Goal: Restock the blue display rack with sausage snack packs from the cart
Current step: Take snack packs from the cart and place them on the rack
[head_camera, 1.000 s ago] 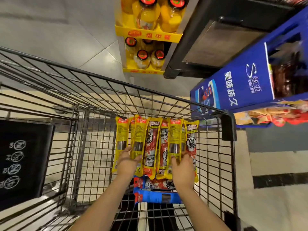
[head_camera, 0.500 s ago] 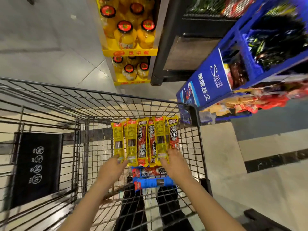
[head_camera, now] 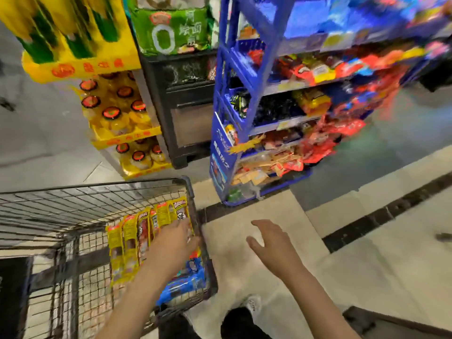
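A fanned row of yellow and red sausage snack packs (head_camera: 137, 241) stands on end against the right wall of the wire cart (head_camera: 97, 188). My left hand (head_camera: 173, 243) reaches across the row's right side, fingers curled over the packs. My right hand (head_camera: 271, 243) is outside the cart, above the pale floor tiles, fingers spread and holding nothing. The blue display rack (head_camera: 244, 69) stands ahead and to the right of the cart, its shelves crowded with red, orange and dark snack bags; that part of the view is blurred.
More red and blue packs (head_camera: 182, 286) lie in the cart bottom under my left forearm. A yellow stand of orange-lidded jars (head_camera: 122, 118) and a black cabinet (head_camera: 189, 113) stand left of the blue rack. My shoe (head_camera: 252, 305) shows below.
My right hand has let go of the packs and moved out of the cart to the right. My view has swung up and right, bringing the blue rack into sight.
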Demonstrator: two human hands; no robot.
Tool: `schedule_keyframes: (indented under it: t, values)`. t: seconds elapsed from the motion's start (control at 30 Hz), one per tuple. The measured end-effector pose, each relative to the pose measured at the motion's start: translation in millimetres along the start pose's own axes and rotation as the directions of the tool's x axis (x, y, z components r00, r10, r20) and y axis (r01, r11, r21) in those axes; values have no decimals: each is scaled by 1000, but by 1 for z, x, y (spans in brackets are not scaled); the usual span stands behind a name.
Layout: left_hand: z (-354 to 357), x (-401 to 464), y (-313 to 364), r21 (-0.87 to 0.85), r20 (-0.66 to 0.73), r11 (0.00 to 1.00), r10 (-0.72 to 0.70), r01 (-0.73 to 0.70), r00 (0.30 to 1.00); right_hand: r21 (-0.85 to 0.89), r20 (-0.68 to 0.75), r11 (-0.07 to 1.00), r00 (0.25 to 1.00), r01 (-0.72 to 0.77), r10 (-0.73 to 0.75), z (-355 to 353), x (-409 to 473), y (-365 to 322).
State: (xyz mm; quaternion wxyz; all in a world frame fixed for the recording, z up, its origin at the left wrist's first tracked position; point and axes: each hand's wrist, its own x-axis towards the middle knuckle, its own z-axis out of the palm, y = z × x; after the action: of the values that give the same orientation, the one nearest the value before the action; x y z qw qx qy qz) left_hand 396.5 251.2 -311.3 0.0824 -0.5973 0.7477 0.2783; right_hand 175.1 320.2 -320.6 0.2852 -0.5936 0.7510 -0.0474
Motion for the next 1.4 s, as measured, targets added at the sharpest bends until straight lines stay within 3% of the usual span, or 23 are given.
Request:
schedule_keyframes:
  t: [0.27,0.4,0.53,0.9,1.17,1.4]
  values:
    - [14,23,204,12,-21,926,376,-376,926,152,-207,961,943,-232,260,-81,-69,152]
    - [0,35,266,39,-82,859,512,-511,855,217,-288,945,909,-245,302,-119,-71,190]
    - [-21,53,307,20,-141,853,518,-521,844,230,-308,944,903,-236,301,-158,-46,211]
    - [-81,152,399,-44,-309,900,401,-435,862,176,-420,984,902,-29,102,-307,79,270]
    - [-117,202,526,48,-379,836,522,-547,764,181,-511,982,858,54,47,-409,146,332]
    - [-151,254,619,104,-511,849,492,-517,705,164,-565,960,819,228,-98,-499,217,398]
